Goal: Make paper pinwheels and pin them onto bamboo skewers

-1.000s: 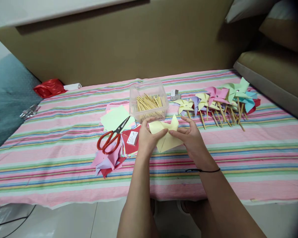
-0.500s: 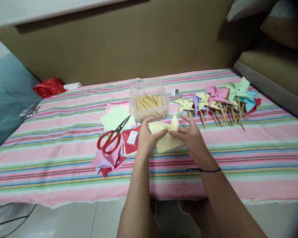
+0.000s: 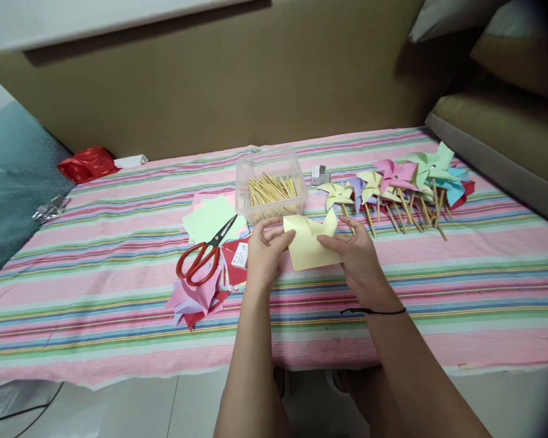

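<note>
One pale-yellow paper sheet (image 3: 311,252), apparently curled on top, pinched in left hand (image 3: 263,254) and right hand (image 3: 360,257).

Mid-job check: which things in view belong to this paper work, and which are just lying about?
Likely belonging:
yellow paper
scissors
sticks
green sheet
pinwheels

Probably just lying about:
red plastic bag
white object
grey cushion
</note>
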Demonstrator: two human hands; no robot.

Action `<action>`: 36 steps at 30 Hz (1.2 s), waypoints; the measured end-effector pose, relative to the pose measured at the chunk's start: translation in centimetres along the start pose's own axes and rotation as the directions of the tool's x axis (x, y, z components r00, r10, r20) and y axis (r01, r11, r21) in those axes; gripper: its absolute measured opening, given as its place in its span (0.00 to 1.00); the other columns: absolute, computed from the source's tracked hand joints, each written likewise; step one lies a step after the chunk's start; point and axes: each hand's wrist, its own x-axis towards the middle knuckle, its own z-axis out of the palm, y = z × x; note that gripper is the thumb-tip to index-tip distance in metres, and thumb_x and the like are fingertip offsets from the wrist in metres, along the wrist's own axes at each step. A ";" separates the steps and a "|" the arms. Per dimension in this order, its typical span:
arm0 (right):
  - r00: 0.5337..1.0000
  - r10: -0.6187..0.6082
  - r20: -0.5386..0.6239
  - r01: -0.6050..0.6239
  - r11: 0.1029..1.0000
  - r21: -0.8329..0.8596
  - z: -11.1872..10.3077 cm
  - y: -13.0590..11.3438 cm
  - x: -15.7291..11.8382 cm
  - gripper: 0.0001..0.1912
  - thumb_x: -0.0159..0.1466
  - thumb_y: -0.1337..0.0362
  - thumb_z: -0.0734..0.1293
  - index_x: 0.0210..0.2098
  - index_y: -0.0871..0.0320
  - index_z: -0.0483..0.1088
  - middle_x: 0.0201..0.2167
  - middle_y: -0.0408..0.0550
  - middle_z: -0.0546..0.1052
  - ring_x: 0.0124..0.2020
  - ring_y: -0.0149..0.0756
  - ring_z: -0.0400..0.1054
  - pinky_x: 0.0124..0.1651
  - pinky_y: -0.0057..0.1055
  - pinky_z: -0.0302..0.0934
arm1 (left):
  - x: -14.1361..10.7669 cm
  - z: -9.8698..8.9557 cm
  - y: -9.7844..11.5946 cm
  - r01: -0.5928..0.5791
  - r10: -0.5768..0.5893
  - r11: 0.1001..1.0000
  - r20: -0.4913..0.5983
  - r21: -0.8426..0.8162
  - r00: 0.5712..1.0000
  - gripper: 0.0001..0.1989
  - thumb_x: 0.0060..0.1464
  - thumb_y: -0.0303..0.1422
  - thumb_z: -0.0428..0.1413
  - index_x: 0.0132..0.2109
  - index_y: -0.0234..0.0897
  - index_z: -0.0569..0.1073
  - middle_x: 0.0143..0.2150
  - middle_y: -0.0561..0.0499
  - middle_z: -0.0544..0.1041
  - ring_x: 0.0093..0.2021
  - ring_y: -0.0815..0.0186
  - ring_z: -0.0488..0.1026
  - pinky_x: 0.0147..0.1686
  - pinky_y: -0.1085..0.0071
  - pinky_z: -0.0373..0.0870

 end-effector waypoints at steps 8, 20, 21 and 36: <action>0.999 0.007 -0.046 -0.007 1.000 0.016 0.0 -0.1 0.0 0.49 0.37 0.62 0.80 0.55 0.57 0.57 0.26 0.43 0.78 0.29 0.42 0.75 0.33 0.37 0.70 | 0.2 -0.3 0.1 -0.161 0.161 0.987 -0.005 -0.001 0.987 0.22 0.35 0.26 0.66 0.40 0.36 0.69 0.29 0.55 0.77 0.29 0.71 0.75 0.38 0.71 0.69; 0.999 -0.021 -0.049 0.022 0.999 0.027 0.3 0.0 0.0 0.52 0.37 0.60 0.80 0.58 0.59 0.56 0.27 0.46 0.79 0.28 0.43 0.75 0.30 0.35 0.69 | -0.3 0.2 0.2 -0.081 0.070 0.994 0.145 0.070 0.987 0.16 0.40 0.33 0.67 0.36 0.35 0.72 0.26 0.54 0.78 0.30 0.68 0.75 0.36 0.72 0.69; 0.999 -0.020 -0.041 0.021 0.999 0.028 0.4 -0.1 -0.1 0.53 0.36 0.60 0.80 0.58 0.59 0.56 0.26 0.46 0.79 0.28 0.43 0.75 0.30 0.35 0.69 | -0.2 0.3 0.1 -0.092 0.082 0.993 0.140 0.071 0.987 0.17 0.38 0.32 0.68 0.36 0.35 0.71 0.26 0.55 0.77 0.29 0.69 0.74 0.36 0.72 0.69; 1.000 -0.015 -0.009 0.016 0.998 0.066 0.3 -0.4 -0.1 0.52 0.36 0.61 0.80 0.56 0.60 0.56 0.24 0.46 0.80 0.25 0.40 0.74 0.29 0.34 0.69 | -0.2 0.2 0.2 0.049 -0.034 0.989 0.111 -0.141 0.993 0.16 0.49 0.45 0.60 0.34 0.35 0.73 0.36 0.49 0.76 0.34 0.69 0.74 0.31 0.74 0.72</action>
